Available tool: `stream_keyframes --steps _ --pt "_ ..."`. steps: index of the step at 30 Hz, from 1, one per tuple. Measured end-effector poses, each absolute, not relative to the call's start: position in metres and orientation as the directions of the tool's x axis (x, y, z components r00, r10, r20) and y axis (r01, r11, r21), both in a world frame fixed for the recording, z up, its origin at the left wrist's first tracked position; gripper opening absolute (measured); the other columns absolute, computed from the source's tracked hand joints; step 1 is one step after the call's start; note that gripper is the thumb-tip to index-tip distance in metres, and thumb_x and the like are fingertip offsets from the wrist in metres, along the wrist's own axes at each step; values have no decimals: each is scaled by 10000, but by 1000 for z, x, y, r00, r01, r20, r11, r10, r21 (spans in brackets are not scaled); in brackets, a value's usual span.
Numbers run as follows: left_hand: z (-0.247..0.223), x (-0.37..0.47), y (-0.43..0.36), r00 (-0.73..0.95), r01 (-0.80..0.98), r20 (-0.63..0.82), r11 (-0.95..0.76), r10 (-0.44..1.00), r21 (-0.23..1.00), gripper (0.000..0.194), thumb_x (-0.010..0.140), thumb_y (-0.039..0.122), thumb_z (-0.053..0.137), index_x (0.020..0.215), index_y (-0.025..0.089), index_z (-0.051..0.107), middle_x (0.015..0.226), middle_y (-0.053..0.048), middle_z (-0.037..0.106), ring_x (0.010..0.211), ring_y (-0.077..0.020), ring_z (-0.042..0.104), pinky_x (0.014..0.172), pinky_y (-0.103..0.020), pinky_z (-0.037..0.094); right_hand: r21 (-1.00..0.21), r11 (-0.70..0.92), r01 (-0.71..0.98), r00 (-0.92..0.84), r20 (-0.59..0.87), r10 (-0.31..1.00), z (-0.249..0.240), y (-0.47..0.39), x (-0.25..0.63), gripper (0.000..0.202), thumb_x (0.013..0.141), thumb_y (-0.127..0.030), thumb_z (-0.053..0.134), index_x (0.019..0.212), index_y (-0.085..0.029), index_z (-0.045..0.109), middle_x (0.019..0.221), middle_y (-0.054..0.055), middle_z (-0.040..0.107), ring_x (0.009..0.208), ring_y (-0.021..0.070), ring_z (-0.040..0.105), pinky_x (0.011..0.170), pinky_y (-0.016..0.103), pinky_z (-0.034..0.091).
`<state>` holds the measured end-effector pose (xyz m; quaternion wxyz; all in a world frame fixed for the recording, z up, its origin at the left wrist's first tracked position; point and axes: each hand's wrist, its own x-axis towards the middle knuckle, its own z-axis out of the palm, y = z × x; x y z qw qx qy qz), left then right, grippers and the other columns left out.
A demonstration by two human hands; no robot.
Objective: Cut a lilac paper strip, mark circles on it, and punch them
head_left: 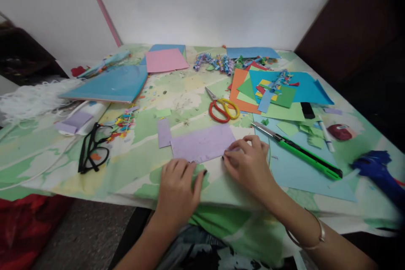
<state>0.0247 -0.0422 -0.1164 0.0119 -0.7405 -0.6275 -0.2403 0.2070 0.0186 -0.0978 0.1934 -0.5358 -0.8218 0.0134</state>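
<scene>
A rectangular sheet of light purple paper (pixel 202 144) lies flat in front of me, with a smaller purple strip (pixel 164 133) at its left end. My right hand (pixel 249 162) is closed in a pinch at the paper's lower right corner, with the exact hold partly hidden by the fingers. Just below the lower edge of the same paper, my left hand (pixel 179 185) rests on the table with fingers extended and thumb apart. Above the paper lie scissors (pixel 223 107) with red and yellow handles. A green utility knife (pixel 297 152) lies to the right of my right hand.
Coloured papers (pixel 242 88) and rolled paper pieces (pixel 218 63) lie toward the back. On the left are black glasses (pixel 94 147), a blue folder (pixel 110 83) and white string (pixel 34 99). A blue tool (pixel 376 168), perhaps a glue gun, and a marker (pixel 326 135) lie right.
</scene>
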Motion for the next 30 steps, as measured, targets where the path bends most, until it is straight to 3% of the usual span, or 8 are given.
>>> stream_keyframes --steps 2,6,11,15,21,30 --pt "-105 23 -22 30 923 134 -79 991 375 143 850 216 516 849 130 631 887 -108 602 916 -263 508 851 -418 404 -325 410 852 -373 174 912 -91 30 195 186 789 -210 582 698 -193 743 899 84 673 980 276 475 795 405 347" --pt "-85 24 13 78 901 -54 -47 995 432 62 749 120 583 787 167 599 805 -51 627 830 -213 566 770 -333 427 -539 363 760 -472 -74 879 -80 47 175 212 698 -65 555 745 -160 738 770 75 682 751 175 575 708 299 400" --pt "-72 24 38 78 849 -372 134 925 511 86 634 82 583 652 166 573 624 -47 643 658 -203 636 625 -297 462 -688 237 686 -526 -244 815 -84 62 172 133 639 -106 588 685 -161 700 570 8 658 541 115 602 550 207 432" --pt "-72 17 46 122 749 -621 339 774 569 53 666 137 570 621 150 545 518 -44 643 471 -162 622 488 -253 476 -762 126 635 -546 -328 771 -90 71 175 99 629 -144 589 679 -156 673 509 -8 621 463 100 584 454 173 422" --pt "-80 7 44 184 659 -704 445 686 606 248 720 277 582 527 122 562 440 -39 608 384 -126 573 397 -212 402 -777 90 623 -530 -334 779 -88 77 171 27 564 -134 616 555 -146 639 424 -22 549 404 88 538 424 166 387" --pt "-78 5 44 239 610 -720 477 651 633 225 701 242 576 519 113 607 464 -46 637 372 -108 553 380 -204 294 -789 60 611 -523 -346 779 -87 79 176 37 562 -123 612 530 -141 617 393 -24 539 382 87 521 394 164 350"
